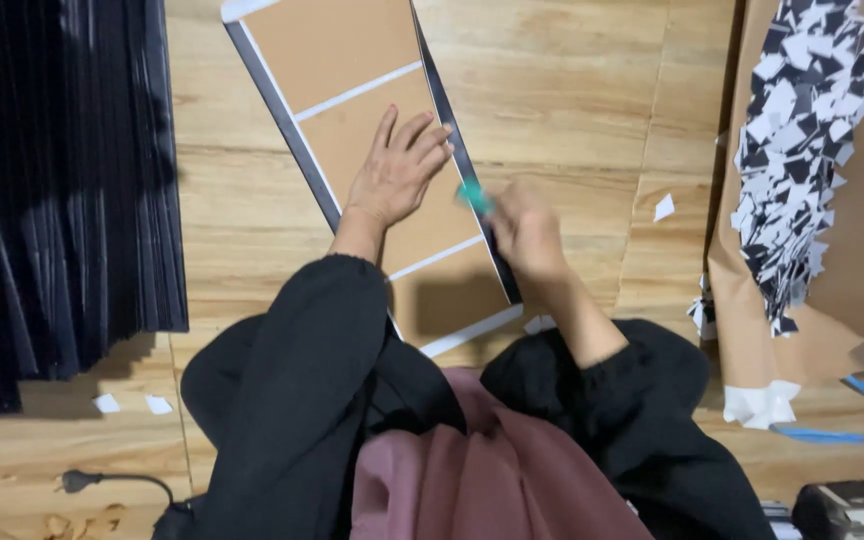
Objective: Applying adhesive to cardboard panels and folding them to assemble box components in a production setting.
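Note:
A long board (pixel 337 55) of brown cardboard panels on a dark sheet with white edging lies on the wooden floor, slanting away from me. My left hand (pixel 397 170) presses flat on a brown panel, fingers spread. My right hand (pixel 524 232) is closed around a small green tool (pixel 473 196), blurred, held against the board's dark right edge. Black sleeves cover both arms.
A tall stack of dark sheets (pixel 52 180) fills the left. At right, brown paper (pixel 852 250) holds a heap of several black and white scraps (pixel 797 140). White scraps (pixel 664 207) lie on the floor. A black cable plug (pixel 77 482) sits bottom left.

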